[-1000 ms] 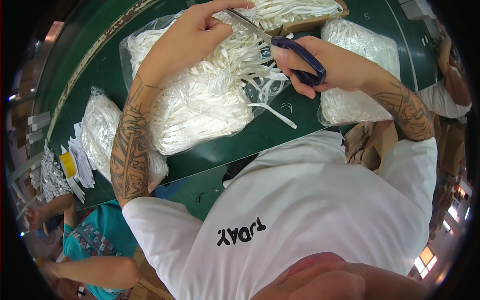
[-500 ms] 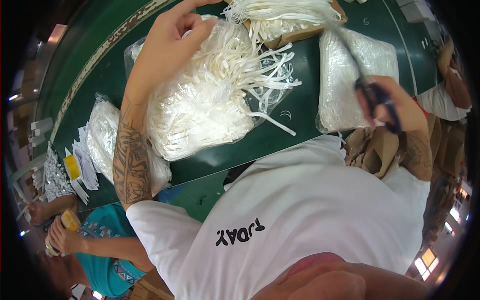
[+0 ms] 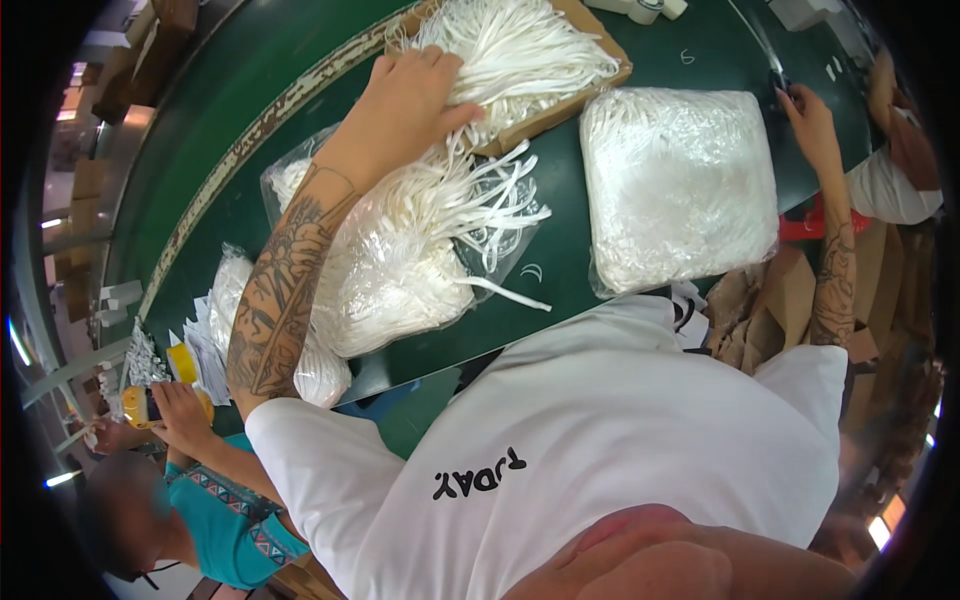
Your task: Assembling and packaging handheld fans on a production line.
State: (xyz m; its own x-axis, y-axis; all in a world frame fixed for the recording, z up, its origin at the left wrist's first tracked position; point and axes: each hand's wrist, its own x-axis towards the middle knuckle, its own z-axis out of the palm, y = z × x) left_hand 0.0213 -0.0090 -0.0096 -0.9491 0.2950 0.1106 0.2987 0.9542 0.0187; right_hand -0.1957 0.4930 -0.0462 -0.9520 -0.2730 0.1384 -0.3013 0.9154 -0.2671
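My left hand (image 3: 410,105) reaches over the near left corner of a cardboard box (image 3: 540,125) heaped with thin white straps (image 3: 530,45). Its fingers bend down into the straps, thumb on their near side; the fingertips are hidden. Below that forearm lies an open clear plastic bag (image 3: 400,290) of white straps, with loose ends fanning out to the right. At the far right, my right hand (image 3: 808,115) is stretched out to scissors (image 3: 778,78) low over the green table, fingertips closed at the dark handle. Between the hands sits a full plastic-wrapped bundle (image 3: 685,190).
A smaller plastic bag (image 3: 228,290) and white papers (image 3: 205,345) lie at the left. A co-worker in teal (image 3: 215,510) holds a yellow object (image 3: 140,405) there. Another person's arm (image 3: 885,100) is at the right edge. Brown cardboard (image 3: 770,310) stands below the table's right edge.
My right hand has carried the scissors from above the wrapped bundle out to the far right. My left hand has moved from over the open bag onto the boxed straps. The view has shifted.
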